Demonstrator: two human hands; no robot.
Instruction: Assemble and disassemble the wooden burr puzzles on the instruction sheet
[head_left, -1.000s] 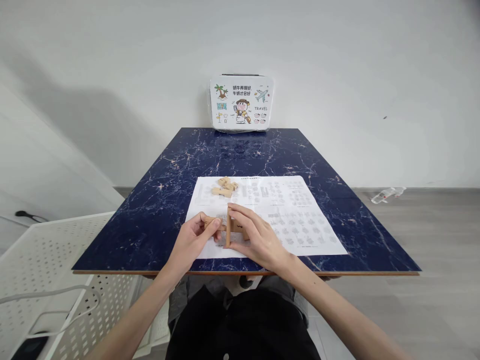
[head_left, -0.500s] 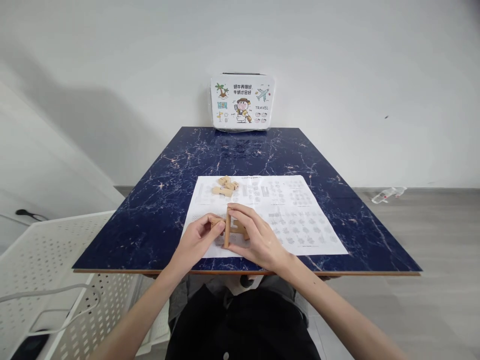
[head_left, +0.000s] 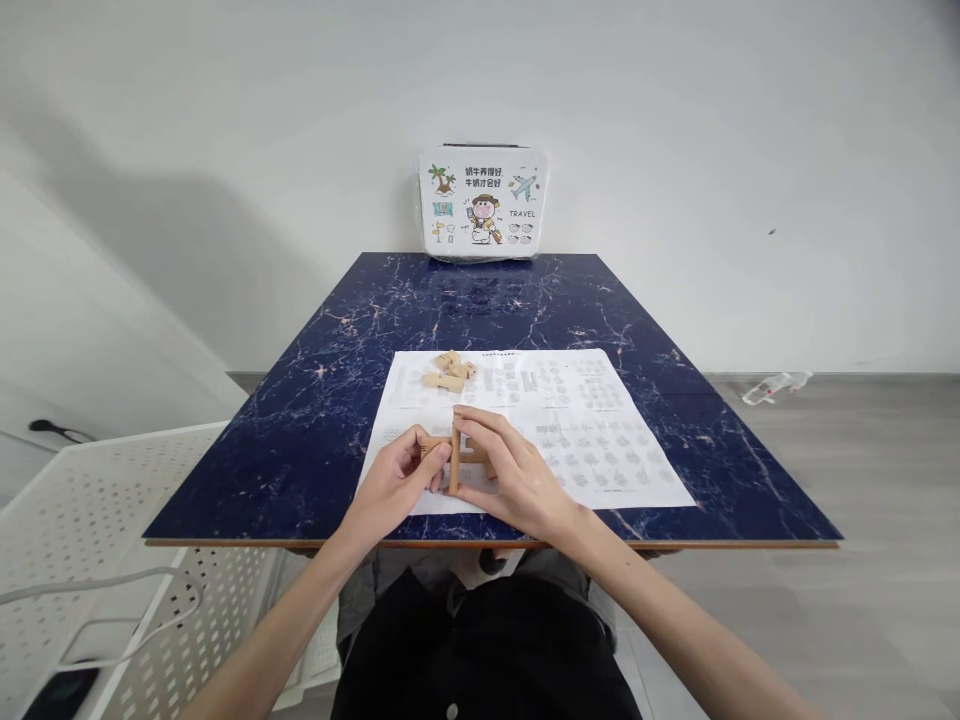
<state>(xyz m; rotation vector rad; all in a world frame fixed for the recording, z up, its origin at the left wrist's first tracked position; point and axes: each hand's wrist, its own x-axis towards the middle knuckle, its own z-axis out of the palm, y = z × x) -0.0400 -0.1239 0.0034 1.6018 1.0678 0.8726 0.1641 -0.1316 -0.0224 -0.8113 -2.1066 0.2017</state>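
Observation:
Over the near part of a printed sheet [head_left: 637, 450], my two hands meet around notched wooden puzzle pieces. My left hand [head_left: 397, 480] pinches a short wooden piece [head_left: 433, 442] between thumb and fingers, its end against an upright wooden stick [head_left: 454, 455]. My right hand [head_left: 517, 470] grips that stick at its top with the fingers and at its bottom with the thumb. Behind the stick, partly covered by my right hand, another notched wooden piece [head_left: 474, 456] lies crosswise. Several loose wooden pieces [head_left: 450, 372] sit in a small heap at the sheet's far left.
The sheet lies on a dark blue marbled table [head_left: 300, 430]. A white case with cartoon prints [head_left: 484, 203] stands at the table's far edge by the wall. To the left is a white perforated cart [head_left: 165, 640] with a cable [head_left: 97, 582] on it.
The short piece in my left hand sits slightly more against the upright stick, with small finger shifts. My right hand keeps its grip, and the loose pieces are unmoved.

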